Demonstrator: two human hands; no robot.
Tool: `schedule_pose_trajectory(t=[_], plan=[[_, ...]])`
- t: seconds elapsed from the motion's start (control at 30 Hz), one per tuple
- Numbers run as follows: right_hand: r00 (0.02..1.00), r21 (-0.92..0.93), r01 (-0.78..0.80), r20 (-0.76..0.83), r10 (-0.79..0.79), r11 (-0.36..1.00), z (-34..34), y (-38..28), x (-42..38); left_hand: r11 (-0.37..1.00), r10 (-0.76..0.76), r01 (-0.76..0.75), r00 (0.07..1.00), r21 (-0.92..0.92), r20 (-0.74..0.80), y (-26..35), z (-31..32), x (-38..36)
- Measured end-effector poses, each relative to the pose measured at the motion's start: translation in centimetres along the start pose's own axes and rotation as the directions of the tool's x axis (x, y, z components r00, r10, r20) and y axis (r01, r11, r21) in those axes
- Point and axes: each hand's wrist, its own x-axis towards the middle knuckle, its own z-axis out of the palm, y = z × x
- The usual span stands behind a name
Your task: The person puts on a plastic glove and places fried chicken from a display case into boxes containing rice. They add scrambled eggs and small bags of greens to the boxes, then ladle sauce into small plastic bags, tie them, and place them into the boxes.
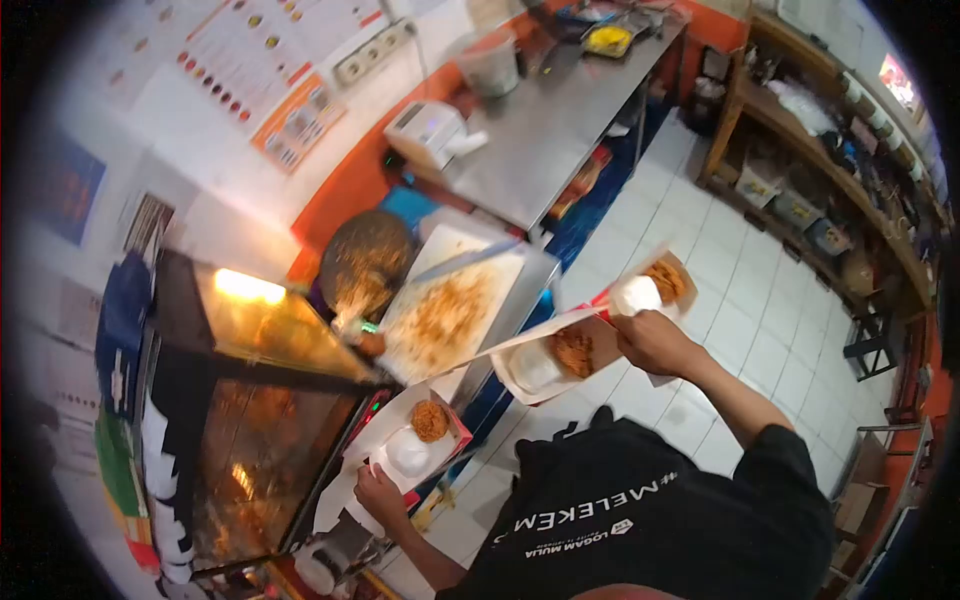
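My left hand [378,496] is closed on the edge of an open paper food box [465,436]. In that box lie a piece of fried chicken [430,422] and a round white bundle [408,453]. Out to the right, my right hand [655,343] grips two more open boxes side by side. The nearer box [515,392] holds fried chicken [573,352] and a white bundle [538,368]. Another piece of chicken [665,283] and a white bundle [636,295] fill the farther box [683,262]. My fingers partly hide the box edges.
A lit glass warmer [250,450] stands at the left. Beyond it are a stone mortar [367,250], a crumb-covered cutting board [440,320] with a knife [465,262], and a steel counter [560,130] with a white printer [425,133]. Wooden shelves [800,170] line the right side over a tiled floor [720,270].
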Motion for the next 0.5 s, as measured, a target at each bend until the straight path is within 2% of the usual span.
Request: schedule_pose_trajectory(t=[0.07,0.17,0.27,0.37,0.43,0.5], plan=[[0.998,-0.041,-0.066,-0.018,0.066,0.997,-4.8,4.4,-1.7,1.000,-0.018,0.018,0.996,-0.006,0.083,5.8,1.5,1.1],[0.977,-0.089,-0.208,-0.069,0.202,0.974,-10.0,10.5,-4.2,0.993,0.089,-0.085,0.995,-0.087,0.037,13.8,4.6,3.4],[0.938,-0.035,-0.330,-0.128,0.323,0.943,-13.8,15.6,-5.8,0.978,0.138,-0.127,0.989,-0.165,0.056,23.7,6.3,6.8],[0.856,-0.004,-0.501,-0.152,0.495,0.865,-15.7,20.7,-6.1,0.955,0.201,-0.179,0.977,-0.236,0.072,32.6,11.6,10.8],[0.832,0.011,-0.528,-0.196,0.520,0.849,-16.7,24.0,-5.1,0.888,0.344,-0.323,0.939,-0.327,0.005,39.5,15.1,14.3],[0.833,0.002,-0.536,-0.160,0.529,0.844,-16.6,29.1,-4.0,0.864,0.376,-0.369,0.925,-0.342,-0.050,46.3,20.3,17.5]])
